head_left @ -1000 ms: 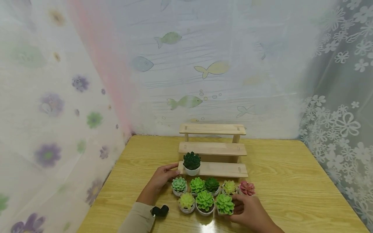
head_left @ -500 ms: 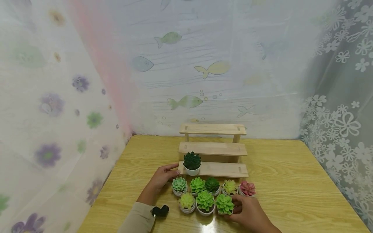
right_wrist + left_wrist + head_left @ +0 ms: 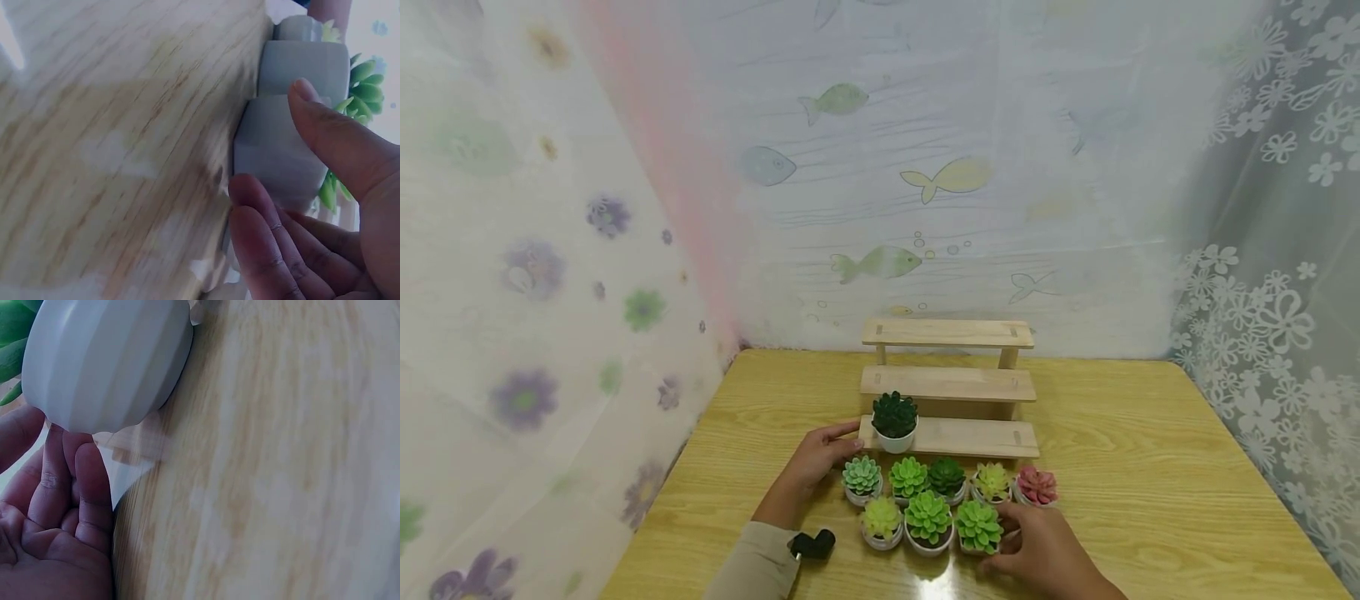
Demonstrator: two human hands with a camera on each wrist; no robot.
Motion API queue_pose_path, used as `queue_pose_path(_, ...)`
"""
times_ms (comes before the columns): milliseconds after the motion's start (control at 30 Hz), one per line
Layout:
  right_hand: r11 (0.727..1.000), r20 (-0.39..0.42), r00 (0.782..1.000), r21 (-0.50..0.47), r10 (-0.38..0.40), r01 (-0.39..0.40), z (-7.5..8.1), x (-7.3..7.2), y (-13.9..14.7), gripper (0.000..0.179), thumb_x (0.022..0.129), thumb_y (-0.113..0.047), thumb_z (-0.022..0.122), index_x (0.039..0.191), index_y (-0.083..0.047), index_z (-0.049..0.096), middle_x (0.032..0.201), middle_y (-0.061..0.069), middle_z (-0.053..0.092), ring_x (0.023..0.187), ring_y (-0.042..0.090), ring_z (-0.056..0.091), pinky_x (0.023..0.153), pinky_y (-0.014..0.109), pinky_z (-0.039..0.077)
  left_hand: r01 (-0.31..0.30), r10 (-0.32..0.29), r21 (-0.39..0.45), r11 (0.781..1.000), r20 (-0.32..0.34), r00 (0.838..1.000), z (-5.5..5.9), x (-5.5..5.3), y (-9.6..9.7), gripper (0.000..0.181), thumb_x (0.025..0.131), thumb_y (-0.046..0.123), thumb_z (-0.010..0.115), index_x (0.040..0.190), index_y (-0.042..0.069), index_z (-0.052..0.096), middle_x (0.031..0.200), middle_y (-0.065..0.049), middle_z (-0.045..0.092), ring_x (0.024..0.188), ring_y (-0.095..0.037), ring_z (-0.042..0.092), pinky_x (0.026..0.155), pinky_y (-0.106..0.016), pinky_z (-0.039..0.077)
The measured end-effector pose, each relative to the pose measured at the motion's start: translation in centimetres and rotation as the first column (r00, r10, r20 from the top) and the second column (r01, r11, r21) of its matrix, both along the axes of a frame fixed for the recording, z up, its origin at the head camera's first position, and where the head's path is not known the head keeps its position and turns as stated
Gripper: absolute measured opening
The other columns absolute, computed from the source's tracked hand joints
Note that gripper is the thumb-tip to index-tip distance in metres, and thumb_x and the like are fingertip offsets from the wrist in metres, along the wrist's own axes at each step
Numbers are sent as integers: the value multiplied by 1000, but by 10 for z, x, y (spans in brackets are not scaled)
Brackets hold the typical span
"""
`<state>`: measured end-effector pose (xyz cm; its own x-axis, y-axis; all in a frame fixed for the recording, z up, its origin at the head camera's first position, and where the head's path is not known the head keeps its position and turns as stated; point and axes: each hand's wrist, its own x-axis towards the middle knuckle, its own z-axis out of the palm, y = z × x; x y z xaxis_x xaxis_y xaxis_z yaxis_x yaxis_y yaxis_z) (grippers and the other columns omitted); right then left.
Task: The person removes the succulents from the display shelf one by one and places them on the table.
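Note:
My left hand (image 3: 820,457) is at the left end of a three-tier wooden plant stand (image 3: 973,435), with thumb and fingers around the end of the lowest tier. Close by that hand, a ribbed white pot (image 3: 106,362) fills the corner of the left wrist view. On the lowest tier stands a dark green succulent (image 3: 894,415) in a white pot. My right hand (image 3: 1041,546) grips the bright green potted succulent (image 3: 979,525) at the front right of the group. In the right wrist view, the thumb lies along its pale pot (image 3: 275,147), fingers opposite.
Several more potted succulents crowd before the stand, among them a bright green one (image 3: 928,515), a yellow-green one (image 3: 881,518) and a pink one (image 3: 1037,485). A black object (image 3: 812,544) shows by the left sleeve. Patterned curtains (image 3: 550,292) surround the wood-grain table (image 3: 1120,450).

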<state>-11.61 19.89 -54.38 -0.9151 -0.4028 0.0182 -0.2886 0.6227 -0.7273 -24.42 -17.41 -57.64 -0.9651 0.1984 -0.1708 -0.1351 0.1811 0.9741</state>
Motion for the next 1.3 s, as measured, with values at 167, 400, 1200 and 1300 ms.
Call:
queue_pose_path(167, 1000, 22, 1000, 6, 4, -4, 5, 2, 2, 83, 73, -44, 93, 131, 8, 64, 90, 1, 79, 77, 4, 73, 65, 21, 57, 1, -1, 7, 1000, 1, 1000, -1, 0, 0, 53, 99, 30, 71, 147, 9, 60, 108, -10, 79, 89, -15, 70, 78, -31, 55)
queue_pose_path(400, 1000, 27, 1000, -30, -9, 10, 8, 4, 4, 71, 76, -30, 93, 127, 10, 66, 93, 6, 79, 78, 7, 74, 66, 20, 57, 13, -13, 10, 1000, 0, 1000, -1, -1, 0, 54, 99, 29, 72, 147, 9, 59, 107, -10, 79, 90, -16, 71, 78, -31, 56)
queue_pose_path(1200, 996, -47, 997, -55, -67, 64, 37, 10, 5, 62, 81, -31, 89, 129, 2, 68, 101, 7, 78, 75, 0, 73, 65, 18, 57, 20, -20, 13, 1000, 9, 1000, -2, -2, -3, 55, 97, 29, 74, 147, 10, 60, 103, -7, 79, 88, -16, 70, 79, -32, 56)
queue_pose_path(1300, 993, -83, 990, -50, -111, 107, 47, 6, 1, 60, 80, -29, 90, 129, -1, 69, 104, 7, 77, 78, 3, 74, 66, 19, 57, 24, -24, 19, 1000, -4, 1000, -2, -3, -3, 55, 98, 28, 73, 147, 9, 60, 103, -8, 79, 88, -16, 70, 78, -32, 56)
